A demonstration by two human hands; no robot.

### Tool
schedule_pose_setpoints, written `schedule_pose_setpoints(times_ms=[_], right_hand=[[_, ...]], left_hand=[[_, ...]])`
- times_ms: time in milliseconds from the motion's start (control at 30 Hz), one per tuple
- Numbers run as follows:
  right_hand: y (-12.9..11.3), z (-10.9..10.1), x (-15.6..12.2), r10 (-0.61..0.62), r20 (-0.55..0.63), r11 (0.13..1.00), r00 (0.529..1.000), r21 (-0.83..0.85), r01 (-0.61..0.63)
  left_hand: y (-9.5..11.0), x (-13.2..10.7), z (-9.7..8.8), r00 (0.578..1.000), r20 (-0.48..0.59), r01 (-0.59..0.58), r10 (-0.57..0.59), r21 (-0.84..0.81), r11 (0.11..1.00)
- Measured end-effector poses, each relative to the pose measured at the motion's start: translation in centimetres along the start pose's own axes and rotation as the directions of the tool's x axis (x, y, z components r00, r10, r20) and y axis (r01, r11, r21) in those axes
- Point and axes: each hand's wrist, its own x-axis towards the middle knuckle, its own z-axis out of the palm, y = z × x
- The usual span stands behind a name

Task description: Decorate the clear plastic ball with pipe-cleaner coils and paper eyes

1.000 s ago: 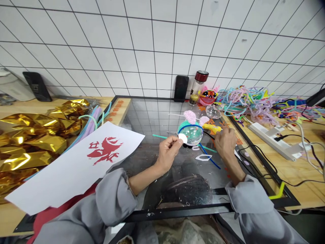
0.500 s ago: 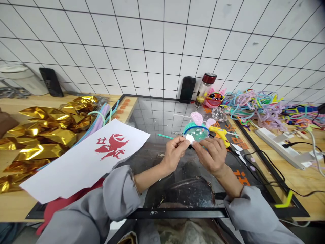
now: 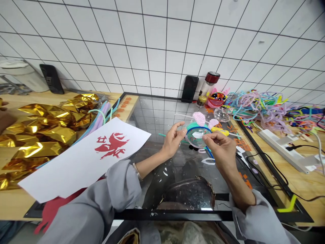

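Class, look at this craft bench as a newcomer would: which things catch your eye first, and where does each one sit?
At the centre, the left hand and right hand hold a clear plastic ball ringed with teal pipe cleaner and topped with pink ears above the glass-topped table. To the left lie crumpled gold foil sheets and a white paper sheet with a red cut-out figure. A tangle of pastel pipe cleaners fills the right.

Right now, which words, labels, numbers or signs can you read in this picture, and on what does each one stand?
No text can be read with certainty.
White paper sheet: a red cut-out figure, perhaps stylised characters; not legible.
Black-framed glass table top: orange characters on the left frame edge and near the right edge, too small and blurred.
Red-capped clear bottle: no label visible.
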Motion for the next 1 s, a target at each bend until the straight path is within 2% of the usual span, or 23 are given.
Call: schedule_pose_setpoints(times_ms=[100, 167, 300, 533, 767, 1000], right_hand=[[0.5, 0.6, -0.1, 0.093, -0.001, 0.994, 0.996, 0.06, -0.093], [0.5, 0.9, -0.2, 0.104, -0.009, 0.993, 0.995, 0.058, -0.103], [0.4, 1.1, -0.2, 0.046, -0.027, 0.998, 0.999, -0.037, -0.047], [0.9, 1.3, -0.3, -0.047, -0.037, 0.974, 0.998, -0.222, 0.038], [0.8, 1.6, -0.5, -0.076, -0.053, 0.96, 0.996, -0.274, 0.059], [0.5, 1.7, -0.7, -0.098, -0.053, 0.953, 0.994, -0.292, 0.078]], left_hand=[[-0.3, 0.4, 0.0, 0.998, 0.066, -0.02, 0.013, 0.113, 0.993], [-0.5, 0.6, 0.0, 0.999, 0.05, -0.02, 0.012, 0.165, 0.986], [-0.8, 0.8, 0.0, 0.999, 0.047, -0.033, 0.023, 0.221, 0.975], [-1.1, 0.8, 0.1, 0.995, 0.092, -0.046, 0.028, 0.195, 0.98], [-0.6, 0.6, 0.2, 0.994, 0.105, -0.063, 0.038, 0.244, 0.968], [-0.5, 0.5, 0.4, 0.993, 0.121, -0.023, -0.006, 0.235, 0.972]])
